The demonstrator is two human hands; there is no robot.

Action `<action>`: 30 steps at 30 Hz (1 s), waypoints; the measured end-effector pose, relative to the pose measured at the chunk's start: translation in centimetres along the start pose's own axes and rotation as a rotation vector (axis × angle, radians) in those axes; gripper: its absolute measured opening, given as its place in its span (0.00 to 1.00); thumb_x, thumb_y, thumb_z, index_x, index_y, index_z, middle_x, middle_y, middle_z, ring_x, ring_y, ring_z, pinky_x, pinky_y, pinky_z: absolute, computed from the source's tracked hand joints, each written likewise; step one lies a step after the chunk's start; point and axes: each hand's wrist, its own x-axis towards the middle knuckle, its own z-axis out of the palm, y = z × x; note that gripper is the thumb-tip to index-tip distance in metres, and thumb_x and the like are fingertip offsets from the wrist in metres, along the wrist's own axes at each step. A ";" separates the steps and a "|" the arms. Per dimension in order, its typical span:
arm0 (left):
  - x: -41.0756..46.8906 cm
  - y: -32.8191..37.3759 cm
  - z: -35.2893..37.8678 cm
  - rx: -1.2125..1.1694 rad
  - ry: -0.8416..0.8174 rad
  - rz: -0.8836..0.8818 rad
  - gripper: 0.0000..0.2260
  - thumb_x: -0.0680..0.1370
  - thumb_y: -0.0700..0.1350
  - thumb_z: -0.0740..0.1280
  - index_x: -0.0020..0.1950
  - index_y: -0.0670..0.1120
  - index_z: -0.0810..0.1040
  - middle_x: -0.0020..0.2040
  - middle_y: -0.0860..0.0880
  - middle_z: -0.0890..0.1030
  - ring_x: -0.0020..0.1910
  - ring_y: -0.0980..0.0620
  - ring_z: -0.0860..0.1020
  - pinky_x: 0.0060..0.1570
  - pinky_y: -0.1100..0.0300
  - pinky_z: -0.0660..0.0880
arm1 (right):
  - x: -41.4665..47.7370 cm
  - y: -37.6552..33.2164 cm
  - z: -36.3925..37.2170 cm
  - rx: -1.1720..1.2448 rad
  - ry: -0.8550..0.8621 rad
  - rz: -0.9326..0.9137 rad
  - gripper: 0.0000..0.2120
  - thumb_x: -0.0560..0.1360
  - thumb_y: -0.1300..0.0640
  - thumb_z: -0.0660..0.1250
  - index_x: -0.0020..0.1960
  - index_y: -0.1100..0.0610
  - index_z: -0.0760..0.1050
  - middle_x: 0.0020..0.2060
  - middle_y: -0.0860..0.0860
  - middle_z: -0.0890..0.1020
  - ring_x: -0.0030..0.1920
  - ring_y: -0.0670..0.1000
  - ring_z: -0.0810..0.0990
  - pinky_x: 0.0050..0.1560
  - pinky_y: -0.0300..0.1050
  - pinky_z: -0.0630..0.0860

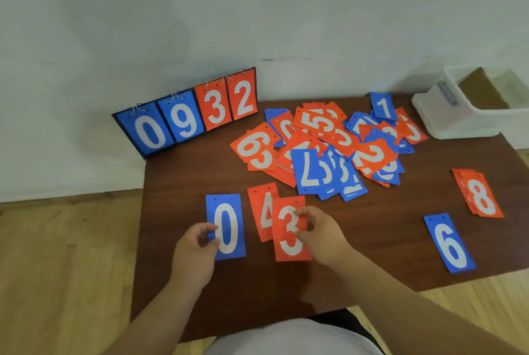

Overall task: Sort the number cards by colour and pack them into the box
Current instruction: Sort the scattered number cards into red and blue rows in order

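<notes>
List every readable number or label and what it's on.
"0 9 3 2": scoreboard
"0": blue card, left hand
"3": red card, right hand
"4": partly covered red card
"6": lone blue card
"8": red stack
"1", "7", "2", "5": pile; rest overlapped, unreadable
Box label: blurred

Bare table [372, 240] between the card pile [329, 148] and blue 6 card [450, 243]; box [458, 123] at far right corner.

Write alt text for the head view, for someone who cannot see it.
A person's left hand pinches a blue 0 card and the right hand a red 3 card at a brown table. Beyond lies a mixed pile of red and blue cards, with a white box far right and a scoreboard far left.
</notes>
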 end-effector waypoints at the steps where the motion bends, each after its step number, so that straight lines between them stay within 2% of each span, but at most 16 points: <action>1: 0.0 -0.4 -0.6 -0.008 0.021 -0.012 0.12 0.77 0.38 0.71 0.53 0.54 0.79 0.50 0.58 0.79 0.50 0.60 0.76 0.47 0.61 0.73 | 0.4 -0.8 0.5 -0.007 -0.015 -0.017 0.21 0.77 0.54 0.72 0.67 0.41 0.71 0.68 0.48 0.75 0.66 0.53 0.76 0.58 0.49 0.81; 7: -0.8 -2.6 -4.1 -0.043 0.138 -0.064 0.12 0.77 0.36 0.71 0.51 0.54 0.79 0.47 0.55 0.80 0.48 0.57 0.78 0.42 0.67 0.70 | 2.8 -6.2 5.1 -0.081 -0.128 -0.129 0.23 0.77 0.55 0.71 0.69 0.42 0.71 0.64 0.48 0.76 0.65 0.53 0.77 0.55 0.46 0.81; 10: -1.2 -3.6 -5.5 -0.062 0.189 -0.079 0.13 0.77 0.35 0.71 0.50 0.55 0.79 0.47 0.54 0.81 0.47 0.57 0.78 0.42 0.68 0.71 | 3.8 -7.7 7.8 -0.221 -0.137 -0.248 0.22 0.78 0.56 0.69 0.70 0.44 0.71 0.60 0.47 0.79 0.60 0.50 0.79 0.53 0.43 0.79; 14: -1.2 -4.2 -6.7 -0.045 0.216 -0.110 0.12 0.77 0.36 0.70 0.52 0.53 0.80 0.48 0.53 0.82 0.48 0.56 0.80 0.50 0.56 0.79 | 4.8 -7.5 9.3 -0.583 -0.084 -0.366 0.21 0.78 0.49 0.67 0.70 0.42 0.71 0.65 0.50 0.72 0.64 0.53 0.73 0.63 0.48 0.74; 17: -0.9 -4.2 -7.0 -0.041 0.231 -0.126 0.11 0.78 0.37 0.70 0.53 0.53 0.80 0.49 0.54 0.81 0.49 0.57 0.80 0.51 0.55 0.80 | 5.0 -7.1 9.2 -0.775 -0.026 -0.398 0.24 0.78 0.42 0.64 0.73 0.39 0.66 0.65 0.50 0.67 0.65 0.54 0.68 0.65 0.50 0.72; 22: -0.2 -4.2 -6.6 0.015 0.187 -0.104 0.12 0.79 0.38 0.70 0.53 0.56 0.78 0.51 0.58 0.80 0.52 0.58 0.78 0.49 0.60 0.79 | 5.1 -6.9 8.8 -0.764 -0.060 -0.388 0.27 0.78 0.38 0.62 0.75 0.41 0.64 0.67 0.50 0.68 0.68 0.54 0.68 0.68 0.51 0.69; 27: -1.1 -6.2 -6.7 0.175 0.076 -0.121 0.12 0.79 0.39 0.69 0.56 0.55 0.77 0.55 0.57 0.79 0.55 0.57 0.78 0.43 0.72 0.71 | 4.4 -6.3 7.6 -0.704 -0.067 -0.388 0.25 0.77 0.40 0.66 0.72 0.42 0.68 0.69 0.48 0.70 0.69 0.52 0.69 0.68 0.52 0.72; 30: -2.6 -8.6 -7.0 0.325 0.048 -0.161 0.12 0.80 0.39 0.67 0.57 0.56 0.75 0.55 0.55 0.80 0.45 0.61 0.78 0.37 0.71 0.73 | 3.8 -5.6 7.0 -0.709 -0.085 -0.370 0.25 0.77 0.42 0.67 0.73 0.42 0.68 0.70 0.49 0.69 0.70 0.52 0.69 0.69 0.52 0.72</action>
